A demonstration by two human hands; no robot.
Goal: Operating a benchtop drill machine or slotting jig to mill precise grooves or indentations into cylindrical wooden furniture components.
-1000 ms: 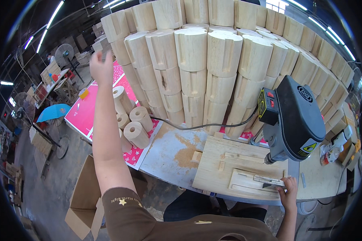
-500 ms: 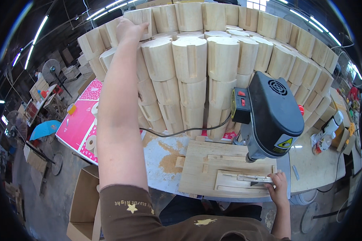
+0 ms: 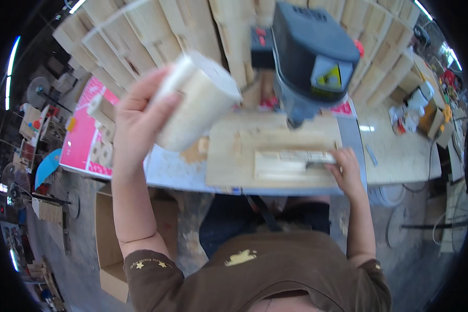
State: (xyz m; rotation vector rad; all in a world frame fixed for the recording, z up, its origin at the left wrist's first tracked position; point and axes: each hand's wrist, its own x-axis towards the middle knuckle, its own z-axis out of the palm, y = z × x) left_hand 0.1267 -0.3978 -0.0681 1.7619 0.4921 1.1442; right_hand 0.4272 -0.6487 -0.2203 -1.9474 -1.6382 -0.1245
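Observation:
A pale wooden cylinder [image 3: 200,99], blurred by motion, is tilted in my left hand [image 3: 143,117], raised over the left side of the table. My fingers and thumb wrap round its left side. At the right end of the wooden board [image 3: 226,140], my right hand [image 3: 347,169] closes its fingers on the end of a thin pale strip [image 3: 301,155]. A dark piece shows beside these fingertips; its kind is unclear. The strip lies along a flat wooden fixture [image 3: 278,169] on the board. Above and behind it stands a dark grey drill press [image 3: 312,57], its lower tip over the board.
Stacked wooden cylinders [image 3: 187,31] form a wall behind the table. Smaller pale rolls [image 3: 105,153] lie on a pink sheet [image 3: 78,140] at the left. An open cardboard box [image 3: 106,244] is on the floor below. A clear bottle [image 3: 412,118] stands on the right-hand table.
My left hand has come down from the top of the stack towards me, bringing a wooden cylinder with it. The view has tilted downward. My right hand stays at the strip.

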